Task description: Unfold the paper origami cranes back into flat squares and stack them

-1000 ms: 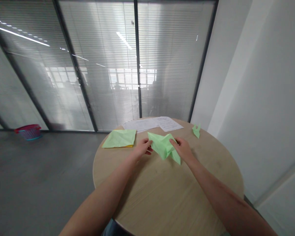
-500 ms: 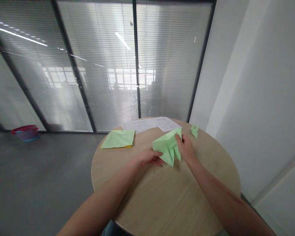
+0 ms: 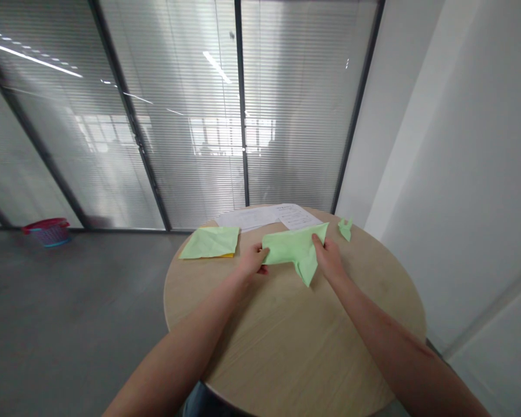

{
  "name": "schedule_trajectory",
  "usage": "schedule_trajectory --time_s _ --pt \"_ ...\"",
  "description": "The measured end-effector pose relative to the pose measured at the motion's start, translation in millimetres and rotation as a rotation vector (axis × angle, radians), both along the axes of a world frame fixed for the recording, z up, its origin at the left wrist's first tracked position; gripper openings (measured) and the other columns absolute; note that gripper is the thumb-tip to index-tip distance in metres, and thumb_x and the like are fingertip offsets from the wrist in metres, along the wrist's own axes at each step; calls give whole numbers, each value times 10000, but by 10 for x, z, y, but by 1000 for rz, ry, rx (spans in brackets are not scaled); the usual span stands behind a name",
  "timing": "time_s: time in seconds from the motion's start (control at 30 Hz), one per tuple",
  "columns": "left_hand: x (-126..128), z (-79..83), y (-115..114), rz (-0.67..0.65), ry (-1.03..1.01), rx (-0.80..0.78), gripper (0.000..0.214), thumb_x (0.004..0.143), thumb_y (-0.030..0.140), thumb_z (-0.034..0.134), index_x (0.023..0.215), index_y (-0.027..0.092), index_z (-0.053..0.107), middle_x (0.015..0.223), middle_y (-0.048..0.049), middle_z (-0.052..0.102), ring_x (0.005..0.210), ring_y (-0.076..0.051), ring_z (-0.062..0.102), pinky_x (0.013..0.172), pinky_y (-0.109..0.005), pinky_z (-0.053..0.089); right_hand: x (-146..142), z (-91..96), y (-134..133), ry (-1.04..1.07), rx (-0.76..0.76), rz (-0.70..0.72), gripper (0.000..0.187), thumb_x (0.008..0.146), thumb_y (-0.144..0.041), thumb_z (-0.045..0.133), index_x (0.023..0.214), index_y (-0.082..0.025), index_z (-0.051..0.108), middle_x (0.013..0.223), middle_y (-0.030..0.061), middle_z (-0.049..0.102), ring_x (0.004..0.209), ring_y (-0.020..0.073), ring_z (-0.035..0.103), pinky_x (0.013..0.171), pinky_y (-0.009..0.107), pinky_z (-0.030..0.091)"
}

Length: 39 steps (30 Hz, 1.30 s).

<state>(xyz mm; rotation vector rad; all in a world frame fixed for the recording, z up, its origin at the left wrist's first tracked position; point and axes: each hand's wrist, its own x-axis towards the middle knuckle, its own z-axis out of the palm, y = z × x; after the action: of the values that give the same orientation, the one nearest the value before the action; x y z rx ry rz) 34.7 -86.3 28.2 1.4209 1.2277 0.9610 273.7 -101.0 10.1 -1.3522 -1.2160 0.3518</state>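
A creased sheet of light green paper (image 3: 290,246) is stretched between my two hands above the table. My left hand (image 3: 252,260) pinches its left edge with the thumb on top. At the right side, my right hand (image 3: 329,255) grips the sheet near its upper corner, thumb on the face. A folded flap of the paper hangs down between the hands, nearer the right one. To the left lies another green sheet (image 3: 211,242), with a yellow edge (image 3: 226,255) showing beneath it. A small folded green paper piece (image 3: 344,229) rests right of my right hand.
The round wooden table (image 3: 295,341) carries white printed sheets (image 3: 248,219) at its far edge. Beyond stands a glass partition with blinds (image 3: 191,174). A white wall (image 3: 469,174) is close on the right. A red and blue basket (image 3: 50,233) sits on the grey floor at left.
My left hand has moved up and closed on the paper's left edge. The sheet is now pulled wider and flatter, while my right hand keeps its grip.
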Motion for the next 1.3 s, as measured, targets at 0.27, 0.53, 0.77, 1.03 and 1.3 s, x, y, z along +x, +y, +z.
schedule_trajectory --time_s 0.27,0.53,0.77,1.03,1.3 --pt "-223 80 153 -257 61 265 342 851 419 620 1066 153 639 821 -39 623 680 -157 615 428 -219 534 133 -99 129 267 -102 160 352 855 -548 596 934 -229 719 768 71 748 813 294 714 673 365 574" --pt "-260 -7 153 -261 185 310 796 804 357 704 1504 188 365 648 33 608 495 -129 552 432 -205 429 215 -129 155 49 -306 166 394 929 -533 504 947 -203 718 810 92 745 839 261 709 748 350 558" --pt "-189 -75 72 -233 618 367 916 694 237 771 1513 161 369 917 -97 731 756 -248 698 712 -318 532 291 -143 154 -547 -544 -10 443 951 -530 454 946 -174 719 942 122 739 880 258 681 765 330 474" --pt "6 -30 -114 -477 958 762 634 716 25 559 1323 202 605 1397 -108 588 1298 -251 529 1110 -364 381 122 -199 56 -869 -431 -162 497 853 -290 629 1346 -251 579 1312 122 600 1221 289 525 979 388 400" --pt "77 -54 -152 -694 978 762 411 859 226 537 1246 184 668 1275 -113 674 1149 -261 636 1042 -378 445 33 -174 40 -1010 -504 166 372 965 -267 448 1274 -221 650 1283 123 641 1202 243 554 1028 349 377"
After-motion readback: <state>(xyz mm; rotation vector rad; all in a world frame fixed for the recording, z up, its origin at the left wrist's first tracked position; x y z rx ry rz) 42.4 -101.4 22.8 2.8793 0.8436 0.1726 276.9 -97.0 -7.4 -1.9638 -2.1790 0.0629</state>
